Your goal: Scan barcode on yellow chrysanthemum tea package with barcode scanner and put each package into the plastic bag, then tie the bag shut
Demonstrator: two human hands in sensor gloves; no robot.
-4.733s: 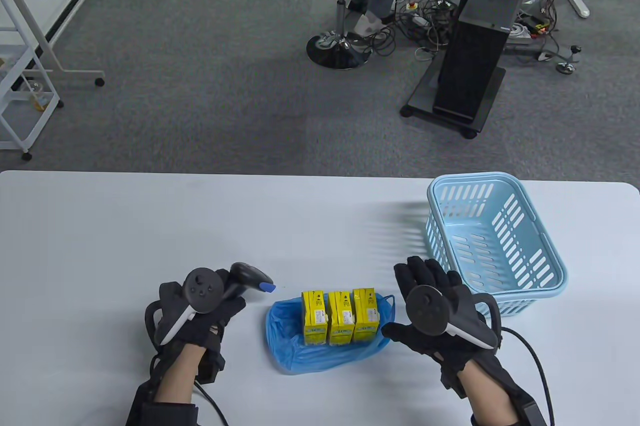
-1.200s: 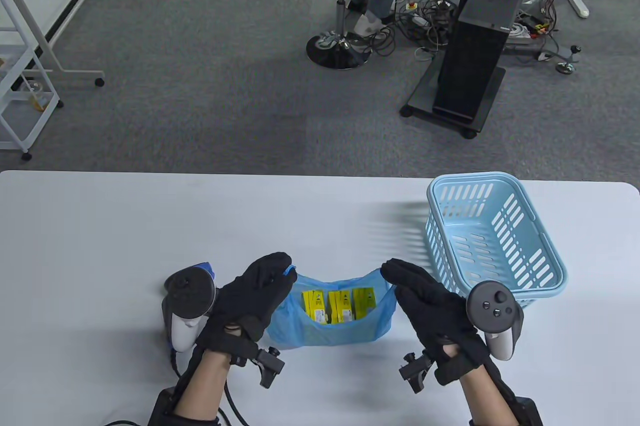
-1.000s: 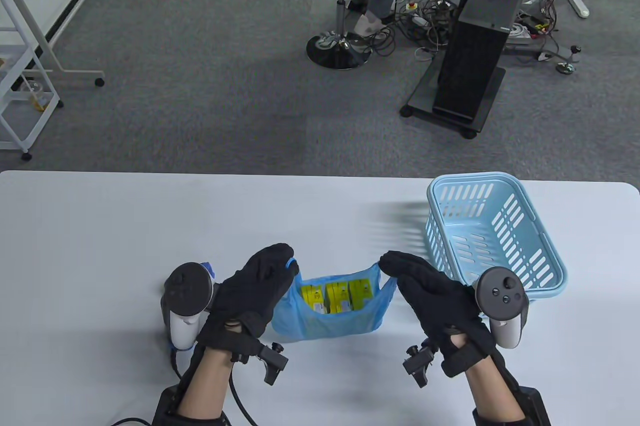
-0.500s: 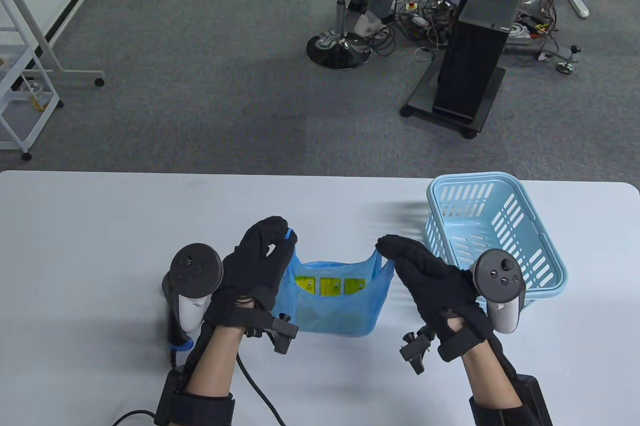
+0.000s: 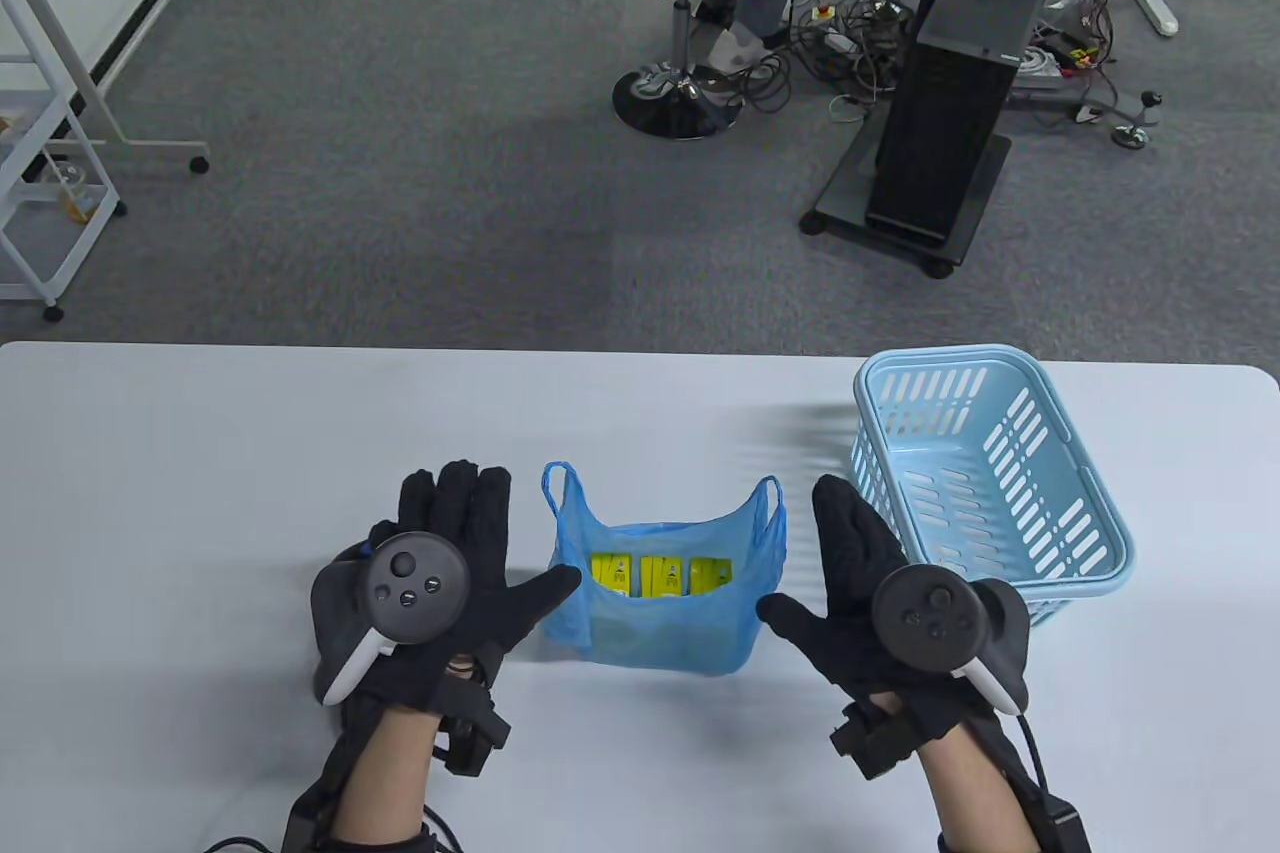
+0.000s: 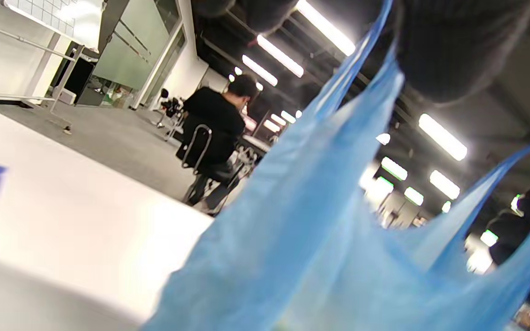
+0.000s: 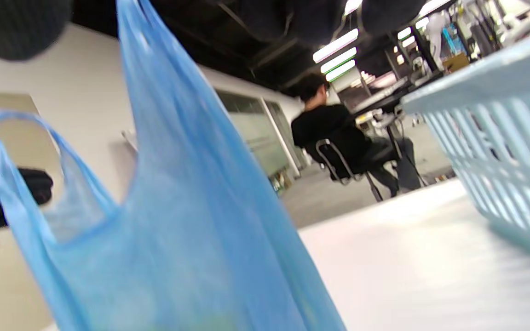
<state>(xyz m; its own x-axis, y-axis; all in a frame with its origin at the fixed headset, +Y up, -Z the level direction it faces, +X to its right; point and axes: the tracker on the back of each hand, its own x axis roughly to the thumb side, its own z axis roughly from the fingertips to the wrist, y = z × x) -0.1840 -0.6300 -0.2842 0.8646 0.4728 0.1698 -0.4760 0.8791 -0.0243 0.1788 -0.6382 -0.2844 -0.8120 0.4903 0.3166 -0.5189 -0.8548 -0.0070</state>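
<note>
Table view: the blue plastic bag (image 5: 665, 628) stands upright on the white table (image 5: 200, 453), between the two hands; three yellow tea packages (image 5: 661, 574) show through its open mouth.
Left hand (image 5: 450, 573): palm down, fingers straight and held together, thumb stretched toward the bag's left side and touching or nearly touching it; it holds nothing.
Right hand (image 5: 870, 583): palm down, fingers straight and together, thumb pointing at the bag's right side, just short of the film; it holds nothing.
Bag handles: the left loop (image 5: 562, 491) and the right loop (image 5: 768, 498) both stand up free, with no finger in either.
Step in hand: judged from the layout, packing is complete and the bag is set upright; tying is not yet begun.
Next move: each hand needs to pinch its own loop, draw the two loops together over the packages, cross them and pull a knot snug. The film is thin and limp, so a firm pinch low on each loop is advisable.
Basket: the light blue basket (image 5: 990, 483) sits near the right hand, with nothing visible in it.
Scanner: not identifiable in any view.
Left wrist view: blurred; it shows the bag film (image 6: 302, 239) close up and both loops standing upright, and a seated person (image 6: 214, 124) beyond the table.
Right wrist view: it shows the basket wall (image 7: 499, 138) near the bag, detail the overhead camera flattens.
Wrist views, limit: neither shows the packages clearly.
</note>
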